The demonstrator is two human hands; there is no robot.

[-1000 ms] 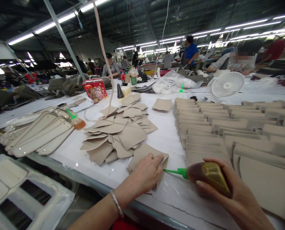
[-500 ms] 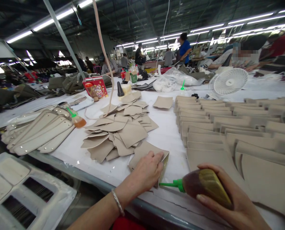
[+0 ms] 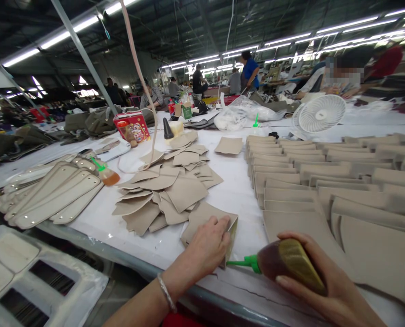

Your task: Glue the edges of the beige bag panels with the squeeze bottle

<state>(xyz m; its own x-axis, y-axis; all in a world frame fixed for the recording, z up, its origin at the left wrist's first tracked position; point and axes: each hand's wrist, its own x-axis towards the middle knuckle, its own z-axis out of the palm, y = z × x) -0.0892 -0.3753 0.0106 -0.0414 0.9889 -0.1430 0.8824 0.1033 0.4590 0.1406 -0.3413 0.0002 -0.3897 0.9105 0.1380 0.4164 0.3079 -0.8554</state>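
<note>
My left hand (image 3: 211,240) presses on a beige leather-like piece (image 3: 202,215) near the table's front edge, its fingers bent over the piece's right side. My right hand (image 3: 328,272) is wrapped round a squeeze bottle (image 3: 291,265) of brown and yellowish liquid, tipped on its side. The bottle's thin green nozzle (image 3: 238,262) points left, its tip at the near right corner of the piece, close to my left fingers. Just beyond my left hand lies a loose heap of similar beige pieces (image 3: 188,190).
Overlapping rows of beige pieces (image 3: 287,195) cover the right side. At left are long pale strips (image 3: 59,195) and a second green-tipped bottle (image 3: 109,176). A red box (image 3: 134,126), a white fan (image 3: 321,113) and a hanging hose (image 3: 137,59) stand farther off. People work behind.
The view has shifted slightly, so the background sits a little farther left. My hands, the piece and the bottle keep nearly the same positions.
</note>
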